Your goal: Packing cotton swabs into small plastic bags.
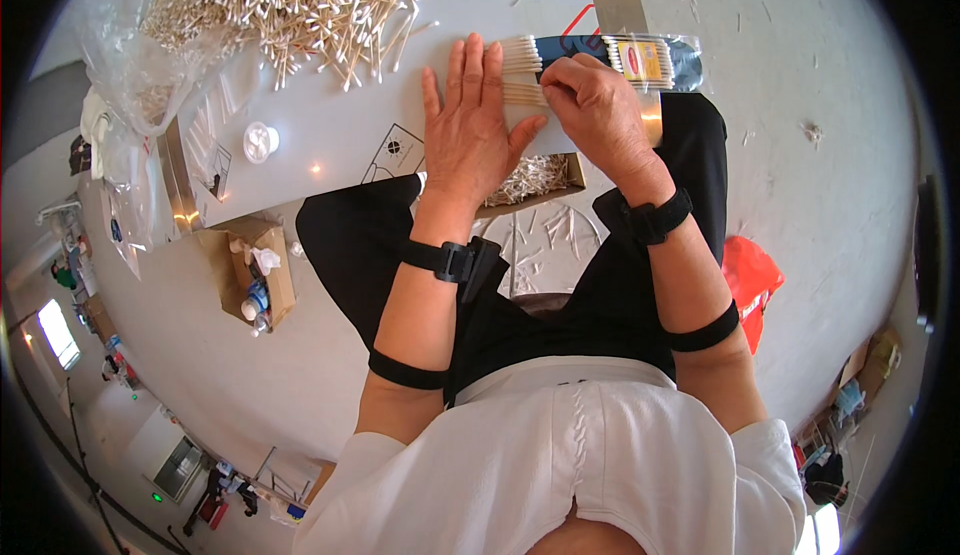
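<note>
On the table (330, 125), both hands press a swab bundle (522, 75).

Your left hand (468, 125) lies flat, fingers stretched out, pressing a small bundle of cotton swabs (522, 67) against the grey worktop (330, 120); your right hand (592, 107) is curled beside it, fingertips pinching the same bundle at its edge; just beyond your right hand lies a clear packet of cotton swabs (642, 59) with a yellow and red label; a big loose heap of cotton swabs (290, 0) spreads over the far left of the worktop, well apart from your hands; a small white round lid (260, 141) sits nearer; under the worktop edge a cardboard box (530, 180) holds more swabs; another cardboard box (250, 270) stands on the floor to your left
</note>
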The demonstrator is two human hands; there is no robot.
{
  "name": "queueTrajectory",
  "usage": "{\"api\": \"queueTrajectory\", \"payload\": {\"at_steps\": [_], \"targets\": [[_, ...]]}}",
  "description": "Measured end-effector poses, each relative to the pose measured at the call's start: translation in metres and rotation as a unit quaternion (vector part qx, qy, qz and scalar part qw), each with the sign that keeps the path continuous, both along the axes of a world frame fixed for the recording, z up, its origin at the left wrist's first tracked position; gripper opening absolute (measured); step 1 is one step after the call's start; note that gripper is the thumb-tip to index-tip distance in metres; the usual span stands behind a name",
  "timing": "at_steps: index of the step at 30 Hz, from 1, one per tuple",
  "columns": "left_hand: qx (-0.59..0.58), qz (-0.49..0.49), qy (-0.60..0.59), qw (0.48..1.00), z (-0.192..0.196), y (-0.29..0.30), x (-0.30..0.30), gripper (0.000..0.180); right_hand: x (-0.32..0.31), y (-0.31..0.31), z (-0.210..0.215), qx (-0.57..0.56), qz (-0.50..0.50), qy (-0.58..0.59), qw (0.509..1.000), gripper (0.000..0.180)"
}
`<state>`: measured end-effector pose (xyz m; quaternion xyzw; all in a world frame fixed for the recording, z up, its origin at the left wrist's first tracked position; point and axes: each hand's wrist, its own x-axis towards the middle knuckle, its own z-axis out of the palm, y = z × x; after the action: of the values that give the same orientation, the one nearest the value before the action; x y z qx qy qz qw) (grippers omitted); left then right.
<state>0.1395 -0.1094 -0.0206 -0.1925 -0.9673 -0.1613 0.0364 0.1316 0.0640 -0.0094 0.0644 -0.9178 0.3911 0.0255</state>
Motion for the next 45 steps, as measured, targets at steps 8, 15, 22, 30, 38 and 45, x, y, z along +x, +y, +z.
{"api": "queueTrajectory", "payload": {"at_steps": [8, 15, 22, 30, 38, 45], "targets": [[-0.003, 0.002, -0.007, 1.0, -0.0013, -0.0007, 0.0004, 0.091, -0.0045, -0.0054, 0.0055, -0.017, -0.034, -0.021, 0.999, 0.023], [-0.005, 0.003, -0.01, 1.0, -0.001, 0.0002, 0.0004, 0.092, -0.0059, -0.0063, 0.0031, 0.011, -0.038, -0.003, 0.999, 0.026], [-0.006, 0.004, -0.011, 1.0, -0.0013, -0.0001, -0.0002, 0.092, -0.0065, -0.0063, 0.0044, 0.014, -0.037, -0.024, 0.999, 0.023], [0.001, 0.003, -0.009, 1.0, -0.0016, -0.0001, 0.0004, 0.091, -0.0041, -0.0063, 0.0022, 0.014, -0.037, -0.007, 0.999, 0.018], [-0.006, 0.004, -0.012, 1.0, -0.001, 0.0004, 0.0, 0.092, -0.0029, -0.0053, -0.0001, 0.011, -0.023, -0.015, 1.0, 0.017], [-0.009, 0.0, -0.017, 1.0, -0.0038, -0.0011, -0.0001, 0.092, -0.0088, -0.0077, 0.0057, 0.018, -0.035, -0.007, 0.999, 0.025]]}}
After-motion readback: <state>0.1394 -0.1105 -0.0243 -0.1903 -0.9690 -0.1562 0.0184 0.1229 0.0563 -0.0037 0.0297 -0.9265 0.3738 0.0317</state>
